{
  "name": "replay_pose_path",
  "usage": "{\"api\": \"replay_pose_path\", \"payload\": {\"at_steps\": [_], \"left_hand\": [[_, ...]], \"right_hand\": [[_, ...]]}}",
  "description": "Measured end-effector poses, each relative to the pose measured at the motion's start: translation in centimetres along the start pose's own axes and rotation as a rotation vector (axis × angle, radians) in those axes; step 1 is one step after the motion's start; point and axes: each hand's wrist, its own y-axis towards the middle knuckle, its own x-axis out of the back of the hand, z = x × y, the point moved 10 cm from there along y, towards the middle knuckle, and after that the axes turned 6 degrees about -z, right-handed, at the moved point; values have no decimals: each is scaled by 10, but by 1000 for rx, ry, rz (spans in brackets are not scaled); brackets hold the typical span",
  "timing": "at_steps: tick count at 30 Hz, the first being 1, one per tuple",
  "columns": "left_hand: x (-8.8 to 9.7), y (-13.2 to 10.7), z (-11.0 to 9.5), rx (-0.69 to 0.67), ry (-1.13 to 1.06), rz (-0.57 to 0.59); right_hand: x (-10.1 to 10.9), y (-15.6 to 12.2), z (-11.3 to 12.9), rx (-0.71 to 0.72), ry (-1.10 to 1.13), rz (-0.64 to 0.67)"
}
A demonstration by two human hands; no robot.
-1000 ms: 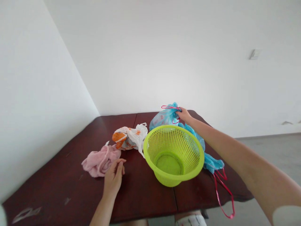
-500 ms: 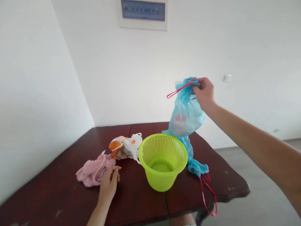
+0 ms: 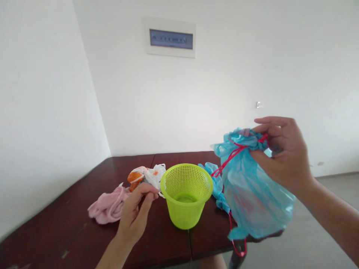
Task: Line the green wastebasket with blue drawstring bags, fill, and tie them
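Observation:
A translucent blue drawstring garbage bag (image 3: 252,201) with pink-red strings hangs from my right hand (image 3: 286,151), whose thumb and fingers pinch its gathered mouth. Something reddish shows dimly through the plastic. My left hand (image 3: 136,213) hovers over the near left of the table, fingers curled and thumb tip close to them, with nothing seen in its grip. Between the hands stands a lime-green plastic basket (image 3: 186,216), upright, with no contents visible. A second blue drawstring bag (image 3: 217,186) lies behind and right of it, partly hidden by the held bag.
A pink cloth (image 3: 106,207) lies crumpled on the left of the dark red wooden table (image 3: 75,220). Beside the basket rests a white and orange plastic bag (image 3: 150,173). White walls stand behind and to the left; an electrical panel (image 3: 171,39) is on the back wall.
My right hand has brought the blue bag lower, nearer and to the right, off from behind the basket. My left hand has risen slightly and shifted right.

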Motion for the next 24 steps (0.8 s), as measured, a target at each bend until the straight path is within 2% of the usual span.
{"api": "replay_pose_path", "payload": {"at_steps": [2, 4, 5, 7, 10, 13, 16, 18, 21, 24], "left_hand": [[-20, -1, -59, -98, -62, 124], [-40, -10, -108, -182, -99, 248], [-51, -15, -125, -211, -105, 303], [-72, -25, -144, -233, -88, 390], [-94, -32, -137, -205, -28, 427], [-101, -38, -112, -93, -38, 457], [-98, -47, -88, 94, -151, 499], [-95, -56, -80, 184, -214, 515], [-91, -67, -72, 255, -197, 502], [-85, -71, -62, 314, -165, 437]], "right_hand": [[-4, -30, 16, -102, 9, 108], [-12, -63, 26, -209, 47, 182], [-19, -79, 30, -259, 77, 209], [-38, -109, 33, -353, 168, 287], [-74, -147, 32, -480, 356, 429], [-99, -176, 19, -626, 480, 467], [-116, -203, 7, -742, 568, 481], [-127, -223, 4, -806, 643, 512], [-141, -246, 3, -881, 738, 512], [-147, -261, 8, -915, 801, 490]]}}
